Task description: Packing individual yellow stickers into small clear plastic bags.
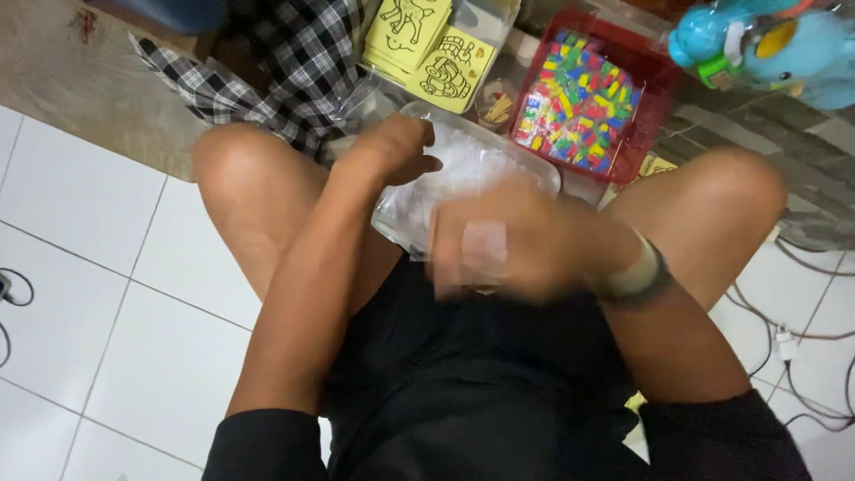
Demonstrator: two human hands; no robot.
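Note:
I sit on the floor with a clear plastic container [499,160] between my knees. My left hand [396,147] rests on its far left rim, fingers curled over the edge. My right hand [503,245] is blurred by motion at the container's near edge; a small clear plastic piece [485,242] seems to be in its fingers. A dark band with a pale strap [643,272] is on my right wrist.
A red tray of coloured small blocks [583,98] lies beyond the container. Yellow picture cards [432,44] and a checked cloth [294,62] lie at the back. A blue toy [775,44] sits top right. Cables [802,338] run along the white tiles.

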